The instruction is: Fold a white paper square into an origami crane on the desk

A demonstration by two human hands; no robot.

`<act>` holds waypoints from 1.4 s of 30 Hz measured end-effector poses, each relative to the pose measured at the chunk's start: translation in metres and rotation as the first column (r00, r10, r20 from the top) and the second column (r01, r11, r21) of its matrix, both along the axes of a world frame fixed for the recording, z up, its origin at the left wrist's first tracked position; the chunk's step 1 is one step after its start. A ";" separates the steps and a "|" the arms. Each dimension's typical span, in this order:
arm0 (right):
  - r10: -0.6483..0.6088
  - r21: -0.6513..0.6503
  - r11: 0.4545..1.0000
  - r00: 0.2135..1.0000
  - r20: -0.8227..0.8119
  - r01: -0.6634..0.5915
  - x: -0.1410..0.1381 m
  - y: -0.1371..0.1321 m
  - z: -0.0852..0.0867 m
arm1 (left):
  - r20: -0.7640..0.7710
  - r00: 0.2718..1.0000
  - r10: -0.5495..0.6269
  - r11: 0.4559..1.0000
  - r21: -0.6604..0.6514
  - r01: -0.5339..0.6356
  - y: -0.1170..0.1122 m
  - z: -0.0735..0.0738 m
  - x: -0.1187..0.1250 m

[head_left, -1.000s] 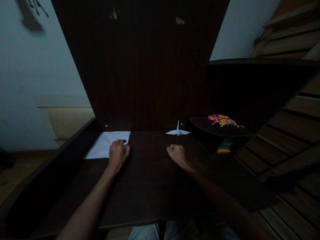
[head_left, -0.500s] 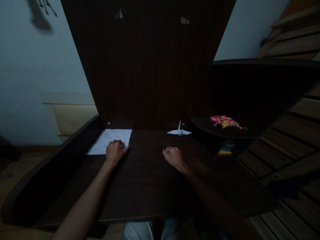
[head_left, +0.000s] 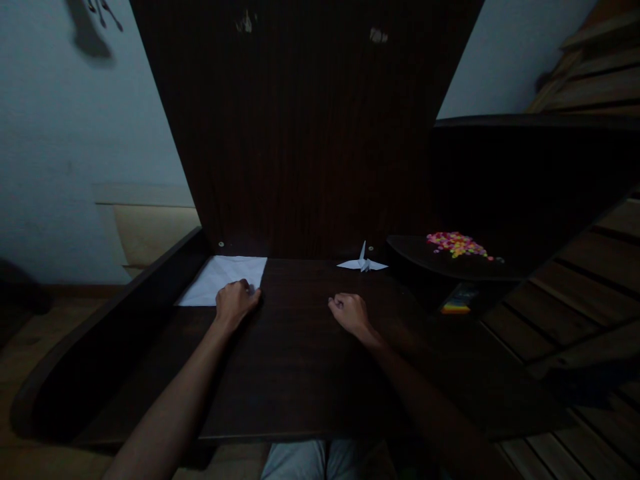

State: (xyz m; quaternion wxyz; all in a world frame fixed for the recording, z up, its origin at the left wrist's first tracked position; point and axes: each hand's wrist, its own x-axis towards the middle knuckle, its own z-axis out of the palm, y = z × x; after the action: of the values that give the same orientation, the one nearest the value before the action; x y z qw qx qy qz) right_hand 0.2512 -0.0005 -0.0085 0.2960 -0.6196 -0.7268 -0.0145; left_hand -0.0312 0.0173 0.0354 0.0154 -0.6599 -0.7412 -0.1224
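My left hand (head_left: pixel 234 305) rests in a loose fist over the near right corner of a white paper sheet (head_left: pixel 220 273), its thumb off to the right side. The sheet lies flat at the back left of the dark wooden desk (head_left: pixel 285 367), and the hand covers part of it. My right hand (head_left: pixel 349 313) is closed on the bare desktop right of the middle, with nothing seen in it. Just beyond that hand stands a white origami crane (head_left: pixel 363 265), wings spread, apart from the fingers.
A low dark shelf (head_left: pixel 415 257) on the right bears a pile of small pink, red and yellow pieces (head_left: pixel 457 244). Under it is a rainbow-striped item (head_left: pixel 457 309). A raised side panel (head_left: pixel 115 333) bounds the desk on the left, and a tall back panel (head_left: pixel 320 133) stands behind.
The fingers of my left hand have curled in more over the paper. My right hand keeps its closed shape. The whole view has shifted slightly.
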 end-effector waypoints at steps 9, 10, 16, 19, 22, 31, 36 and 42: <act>0.050 0.003 0.999 0.999 0.002 -0.050 0.000 -0.002 0.001 | 0.047 0.996 -0.077 0.996 -0.047 0.079 0.000 0.003 -0.010; 0.054 0.005 0.999 0.999 0.001 -0.054 0.001 -0.002 0.001 | 0.047 0.996 -0.077 0.996 -0.051 0.079 0.000 0.004 -0.010; 0.048 -0.002 0.999 0.999 -0.002 -0.048 0.000 -0.001 0.000 | 0.057 0.997 -0.057 0.996 -0.065 0.061 -0.001 0.005 -0.008; 0.054 -0.004 0.999 0.999 -0.008 -0.054 0.000 -0.001 0.000 | 0.061 0.997 -0.055 0.997 -0.056 0.058 -0.002 0.007 -0.005; 0.059 -0.009 0.998 0.998 -0.012 -0.059 0.000 -0.002 0.001 | 0.063 0.997 -0.042 0.998 -0.048 0.045 -0.002 0.009 -0.004; 0.071 -0.018 0.997 0.997 -0.006 -0.071 0.000 -0.002 0.001 | 0.179 0.983 0.037 0.998 -0.057 -0.027 0.002 0.009 -0.010; 0.065 -0.022 0.998 0.998 -0.016 -0.065 -0.002 -0.003 0.003 | 0.235 0.970 0.060 0.998 -0.035 -0.053 0.000 0.014 -0.010; 0.075 -0.028 0.997 0.997 -0.002 -0.075 -0.003 -0.004 0.004 | 0.321 0.941 0.106 0.993 0.022 -0.119 0.001 0.014 -0.011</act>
State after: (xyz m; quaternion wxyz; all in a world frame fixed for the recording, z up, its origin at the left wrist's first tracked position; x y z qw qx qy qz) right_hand 0.2483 -0.0043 -0.0041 0.2878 -0.5960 -0.7496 0.0070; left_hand -0.0426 0.0184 0.0494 -0.0841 -0.5876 -0.7677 -0.2414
